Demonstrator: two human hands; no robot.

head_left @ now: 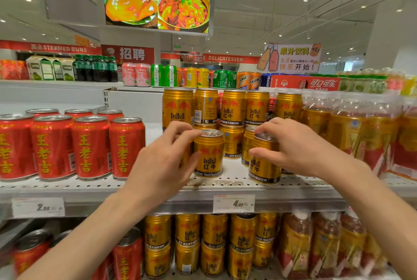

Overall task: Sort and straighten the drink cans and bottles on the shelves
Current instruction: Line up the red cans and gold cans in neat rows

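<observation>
Where the perforated shelf (pixel 225 180) meets its front edge, two upright gold Red Bull cans: front-left can (pixel 208 153) grasped by left hand (pixel 162 164), front-right can (pixel 265 162) grasped by right hand (pixel 293 146). Stacked gold cans (pixel 232 108) behind; red Wanglaoji cans (pixel 90 146) well left; bottle multipacks (pixel 361 126) right.

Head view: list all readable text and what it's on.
"RedBull 红牛": gold cans
"王老吉": red cans
"STEAMED BUNS": left banner
"招聘": red sign
"DELICATESSEN": far banner
"果汁饮料": juice sign
"可口可乐": red case
"4.00": price tag
Fine print on the cans: blurred.
</observation>
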